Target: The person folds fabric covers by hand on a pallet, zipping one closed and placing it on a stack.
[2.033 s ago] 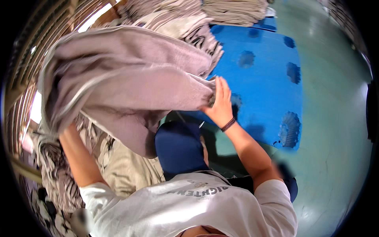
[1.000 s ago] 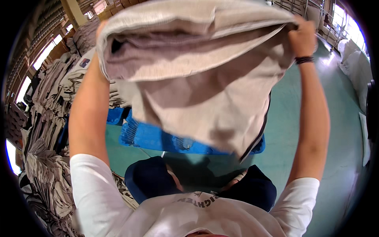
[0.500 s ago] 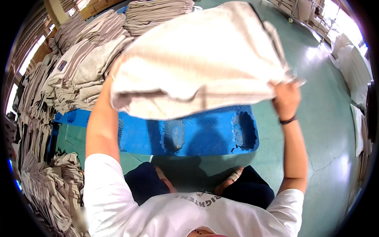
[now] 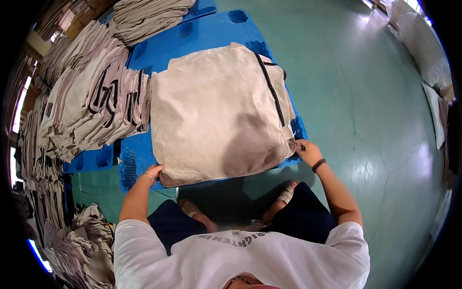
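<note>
In the head view, we have the beige fabric cover mid-frame, spread almost flat over the blue plastic pallet, with its black zipper running down the right side. Our left hand has a pinching grip on the cover's lower-left corner; our right hand has its grip closed on the lower-right corner (a small dark bit shows between those fingers, too small to identify).

As we judge it, the laying out is mostly done: the cover is opened wide. What is left is slight: shallow ripples across the cloth, an uneven right side, and two corners not yet let go.

At the left of the frame leans a pile of similar covers, with a neater stack at upper left and a rumpled heap at lower left.
</note>
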A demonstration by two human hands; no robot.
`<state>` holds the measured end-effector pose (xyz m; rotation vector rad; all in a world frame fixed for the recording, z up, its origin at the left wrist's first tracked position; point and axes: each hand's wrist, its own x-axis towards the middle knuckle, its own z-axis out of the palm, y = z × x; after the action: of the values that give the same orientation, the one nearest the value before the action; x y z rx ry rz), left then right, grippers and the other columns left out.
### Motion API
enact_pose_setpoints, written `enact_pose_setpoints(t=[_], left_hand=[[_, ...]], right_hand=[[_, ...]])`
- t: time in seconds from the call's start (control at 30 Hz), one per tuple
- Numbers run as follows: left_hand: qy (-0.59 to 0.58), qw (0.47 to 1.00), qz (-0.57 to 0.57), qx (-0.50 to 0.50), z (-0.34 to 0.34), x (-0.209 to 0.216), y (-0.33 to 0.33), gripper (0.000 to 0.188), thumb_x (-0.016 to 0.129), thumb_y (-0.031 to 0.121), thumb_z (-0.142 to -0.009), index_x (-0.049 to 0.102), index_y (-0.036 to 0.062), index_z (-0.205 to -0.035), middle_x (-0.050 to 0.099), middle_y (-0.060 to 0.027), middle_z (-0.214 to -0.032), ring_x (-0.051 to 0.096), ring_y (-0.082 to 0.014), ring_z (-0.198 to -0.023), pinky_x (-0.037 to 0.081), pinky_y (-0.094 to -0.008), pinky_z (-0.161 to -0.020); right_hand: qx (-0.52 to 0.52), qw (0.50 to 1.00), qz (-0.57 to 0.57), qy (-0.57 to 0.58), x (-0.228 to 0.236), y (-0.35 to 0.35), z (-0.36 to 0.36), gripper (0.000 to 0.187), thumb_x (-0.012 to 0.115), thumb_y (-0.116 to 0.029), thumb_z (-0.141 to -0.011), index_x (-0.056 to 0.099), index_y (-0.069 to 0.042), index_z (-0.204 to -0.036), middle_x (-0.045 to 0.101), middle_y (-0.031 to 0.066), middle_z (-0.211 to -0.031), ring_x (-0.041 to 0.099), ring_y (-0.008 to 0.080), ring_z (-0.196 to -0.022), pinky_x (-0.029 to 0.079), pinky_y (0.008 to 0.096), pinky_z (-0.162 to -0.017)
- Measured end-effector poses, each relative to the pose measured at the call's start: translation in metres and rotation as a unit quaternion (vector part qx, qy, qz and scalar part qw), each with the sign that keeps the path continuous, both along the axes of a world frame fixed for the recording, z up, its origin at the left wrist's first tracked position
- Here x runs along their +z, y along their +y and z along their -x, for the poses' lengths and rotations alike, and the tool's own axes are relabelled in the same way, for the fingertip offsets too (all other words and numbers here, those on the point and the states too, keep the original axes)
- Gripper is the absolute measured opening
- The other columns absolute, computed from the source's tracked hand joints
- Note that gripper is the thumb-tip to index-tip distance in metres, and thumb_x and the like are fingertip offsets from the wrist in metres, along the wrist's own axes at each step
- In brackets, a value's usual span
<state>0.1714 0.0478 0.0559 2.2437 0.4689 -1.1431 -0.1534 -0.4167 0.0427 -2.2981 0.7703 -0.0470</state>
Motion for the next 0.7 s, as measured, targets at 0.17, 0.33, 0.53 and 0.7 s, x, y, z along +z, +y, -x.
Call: enact_pose_setpoints(t=[0.17, 0.33, 0.53, 0.7], left_hand=[[-0.081, 0.981, 0.137, 0.110, -0.005, -0.032, 0.012, 0.025, 0.053, 0.007, -0.070, 0.048, 0.0046, -0.095, 0.056, -0.0099, -0.084, 0.059, -0.0249, -0.073, 0.047, -0.0361, -0.062], [-0.134, 0.963, 0.176, 0.153, -0.008, -0.004, 0.022, 0.033, 0.056, 0.002, -0.064, 0.048, 0.0037, -0.095, 0.055, -0.0098, -0.075, 0.057, -0.0228, -0.066, 0.048, -0.0355, -0.057], [-0.399, 0.889, 0.043, -0.221, -0.003, -0.001, -0.004, 0.038, 0.061, 0.011, -0.064, 0.045, 0.0055, -0.098, 0.050, -0.0077, -0.075, 0.051, -0.0181, -0.065, 0.044, -0.0295, -0.062], [-0.368, 0.771, 0.199, -0.481, 0.091, 0.005, -0.143, 0.055, 0.064, 0.010, -0.062, 0.039, 0.0033, -0.110, 0.045, -0.0134, -0.105, 0.046, -0.0259, -0.100, 0.037, -0.0340, -0.087]], right_hand=[[-0.085, 0.989, -0.119, 0.019, -0.035, -0.008, -0.007, 0.037, 0.057, -0.026, -0.075, 0.052, -0.004, -0.105, 0.058, 0.0154, -0.094, 0.055, 0.0275, -0.090, 0.042, 0.0320, -0.078], [-0.137, 0.970, -0.180, 0.089, -0.058, -0.024, -0.010, 0.050, 0.059, -0.028, -0.072, 0.047, 0.002, -0.110, 0.055, 0.0184, -0.103, 0.052, 0.0273, -0.098, 0.038, 0.0316, -0.085], [-0.216, 0.865, -0.453, -0.003, -0.069, -0.026, -0.038, 0.046, 0.057, -0.022, -0.073, 0.046, 0.006, -0.108, 0.044, 0.0065, -0.049, 0.041, 0.0167, -0.033, 0.034, 0.0310, -0.030], [-0.243, 0.816, -0.524, 0.022, -0.075, -0.012, -0.053, 0.026, 0.060, -0.012, -0.070, 0.055, 0.004, -0.090, 0.054, 0.0094, -0.062, 0.054, 0.0207, -0.048, 0.044, 0.0320, -0.041]])
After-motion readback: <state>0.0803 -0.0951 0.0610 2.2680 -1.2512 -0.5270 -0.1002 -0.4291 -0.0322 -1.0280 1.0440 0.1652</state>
